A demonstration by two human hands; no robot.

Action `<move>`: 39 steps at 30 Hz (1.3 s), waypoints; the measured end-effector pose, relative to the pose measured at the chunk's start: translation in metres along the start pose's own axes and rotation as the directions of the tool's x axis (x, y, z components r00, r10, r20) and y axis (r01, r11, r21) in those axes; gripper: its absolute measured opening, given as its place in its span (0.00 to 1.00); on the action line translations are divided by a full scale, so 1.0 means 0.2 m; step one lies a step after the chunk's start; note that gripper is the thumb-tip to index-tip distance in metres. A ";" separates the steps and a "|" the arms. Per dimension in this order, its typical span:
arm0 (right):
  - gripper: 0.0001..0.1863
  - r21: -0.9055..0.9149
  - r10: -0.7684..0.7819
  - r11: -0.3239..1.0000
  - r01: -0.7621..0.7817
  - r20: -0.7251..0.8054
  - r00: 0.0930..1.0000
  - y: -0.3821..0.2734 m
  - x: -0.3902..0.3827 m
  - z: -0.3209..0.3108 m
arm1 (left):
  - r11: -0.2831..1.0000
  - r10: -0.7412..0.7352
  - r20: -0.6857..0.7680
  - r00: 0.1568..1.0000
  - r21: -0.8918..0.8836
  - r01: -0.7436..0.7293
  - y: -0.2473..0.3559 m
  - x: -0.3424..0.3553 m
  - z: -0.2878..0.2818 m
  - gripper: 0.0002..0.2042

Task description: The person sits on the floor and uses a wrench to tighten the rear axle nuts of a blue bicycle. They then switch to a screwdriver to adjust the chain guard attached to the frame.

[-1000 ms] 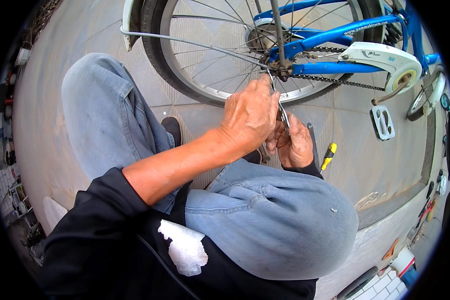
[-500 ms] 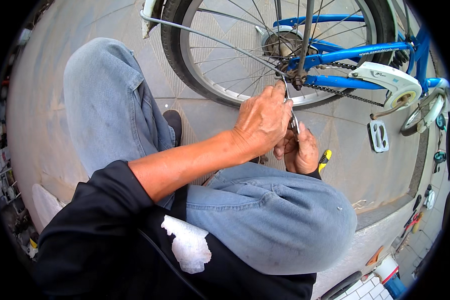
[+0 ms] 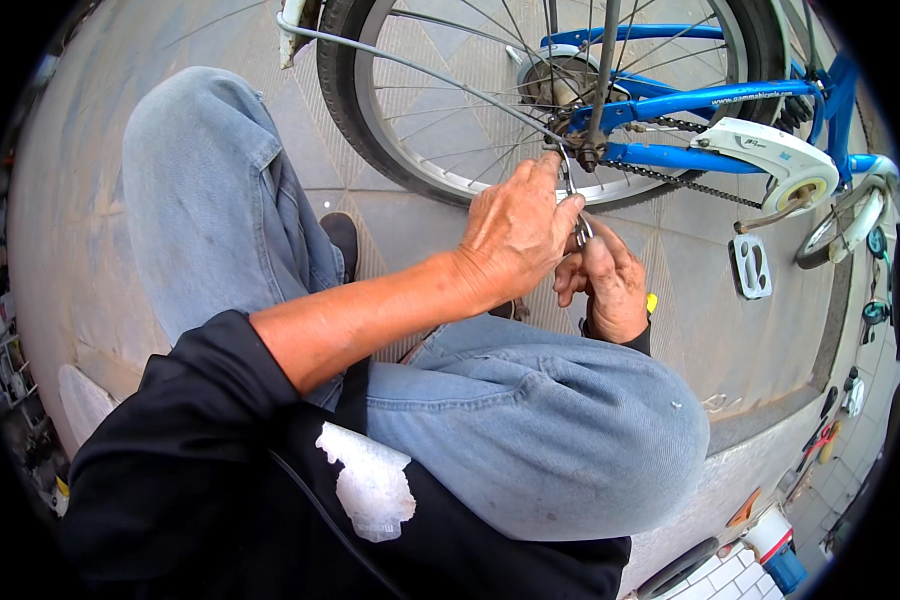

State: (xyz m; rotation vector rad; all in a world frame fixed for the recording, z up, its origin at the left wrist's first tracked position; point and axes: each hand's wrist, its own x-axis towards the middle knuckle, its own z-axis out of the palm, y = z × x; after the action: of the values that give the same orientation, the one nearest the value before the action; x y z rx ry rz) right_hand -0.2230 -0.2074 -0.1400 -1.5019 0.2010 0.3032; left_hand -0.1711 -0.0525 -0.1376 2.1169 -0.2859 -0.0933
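My left hand [image 3: 518, 222] reaches across to the rear wheel hub of a blue bicycle [image 3: 670, 110], its fingers closed around the upper part of a slim silver wrench [image 3: 583, 234]. The tool's far tip meets the axle area beside the wheel nut [image 3: 589, 157]; exactly what it grips there is too small to tell. Just below, my right hand [image 3: 615, 285] pinches the wrench's near end between thumb and fingers. Part of the tool is hidden behind my left fingers. The chain [image 3: 690, 186] runs from the hub towards a white chain guard [image 3: 765, 160].
The spoked wheel's tyre [image 3: 342, 95] and a grey stay rod [image 3: 420, 72] stand close to my left hand. A pedal [image 3: 752, 267] hangs at the right. A yellow item [image 3: 652, 303] lies by my right wrist. Several tools [image 3: 825, 440] lie past the right-hand kerb.
My right hand has shifted up and closer to the left hand, and its fingers have turned on the tool. The left hand has moved slightly left. The view has shifted a little.
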 end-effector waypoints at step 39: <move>0.04 -0.955 -0.556 0.018 0.296 0.237 0.797 -0.21 0.03 -0.02 | 0.988 0.076 -0.042 0.996 -0.131 -0.081 -0.05 -0.04 0.03 0.20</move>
State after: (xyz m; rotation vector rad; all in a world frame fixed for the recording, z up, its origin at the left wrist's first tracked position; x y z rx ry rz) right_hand -0.2034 -0.2122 -0.1015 -2.8628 -0.4524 -0.3874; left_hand -0.1778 -0.0497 -0.1499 1.9708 -0.3318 -0.0263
